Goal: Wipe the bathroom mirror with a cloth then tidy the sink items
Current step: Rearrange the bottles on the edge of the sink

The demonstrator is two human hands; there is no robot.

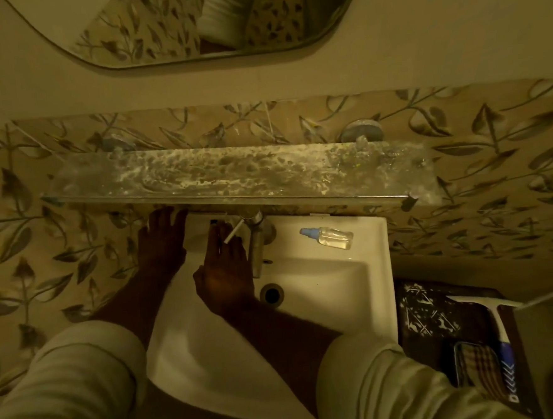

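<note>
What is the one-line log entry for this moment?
left hand: on sink rim | right hand: near tap | bottle: lying on rim

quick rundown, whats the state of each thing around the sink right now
left hand: flat on the sink's back left corner, holding nothing
right hand: reaching toward the tap, fingers at a small white stick-like item; grip unclear
tap: no water seen running
spray bottle: lying on its side on the sink ledge, cap on
glass shelf: bare, heavily stained
sink: basin empty, drain open
mirror: only lower part visible
</note>
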